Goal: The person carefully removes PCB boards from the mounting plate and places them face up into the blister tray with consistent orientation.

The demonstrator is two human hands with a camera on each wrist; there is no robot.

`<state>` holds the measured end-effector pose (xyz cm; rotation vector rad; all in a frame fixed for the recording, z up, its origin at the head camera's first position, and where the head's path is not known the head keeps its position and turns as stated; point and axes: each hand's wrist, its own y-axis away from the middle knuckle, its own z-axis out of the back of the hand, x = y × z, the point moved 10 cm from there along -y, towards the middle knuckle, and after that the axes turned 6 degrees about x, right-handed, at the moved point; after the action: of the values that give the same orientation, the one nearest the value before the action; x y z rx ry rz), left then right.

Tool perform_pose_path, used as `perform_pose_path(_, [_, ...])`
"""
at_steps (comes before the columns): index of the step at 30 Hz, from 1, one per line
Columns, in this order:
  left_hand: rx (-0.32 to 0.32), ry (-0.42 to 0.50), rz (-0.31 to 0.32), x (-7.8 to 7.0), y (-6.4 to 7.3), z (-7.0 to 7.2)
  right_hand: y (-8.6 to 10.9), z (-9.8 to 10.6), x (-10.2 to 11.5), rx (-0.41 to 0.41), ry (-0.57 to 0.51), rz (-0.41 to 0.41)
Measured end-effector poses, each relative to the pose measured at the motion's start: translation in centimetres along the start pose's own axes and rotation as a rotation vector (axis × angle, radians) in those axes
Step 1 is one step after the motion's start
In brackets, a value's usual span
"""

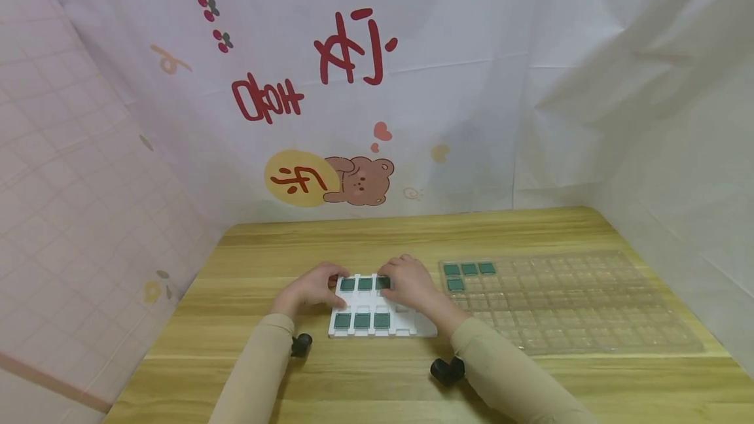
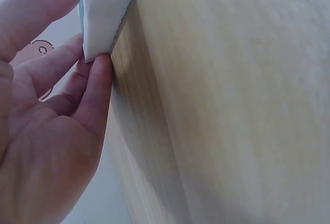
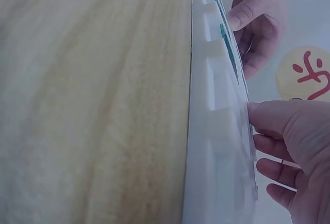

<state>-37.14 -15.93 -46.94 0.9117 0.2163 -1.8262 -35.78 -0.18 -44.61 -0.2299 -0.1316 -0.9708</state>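
**Looking part-done at the white tray [image 1: 361,301]**

Pinching its edge at nine o'clock with the left hand [image 1: 316,285]; poised near one with the right hand [image 1: 410,282], by a green chip [image 1: 383,282], can't tell whether gripping. Counting six chips here, bare slots [image 1: 403,323] toward four. Out at three, spotting four more in the clear tray [image 1: 559,301]; likely still to shift.

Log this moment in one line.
left grip: holds left side of white rectangular tray | right grip: at flat green square in its far row | clear plastic gridded tray: four green squares
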Motion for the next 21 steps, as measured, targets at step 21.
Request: perform_pose_path(21, [0.008, -0.019, -0.018, -0.27, 0.14, 0.04, -0.23, 0.39, 0.58, 0.001, 0.046, 0.024])
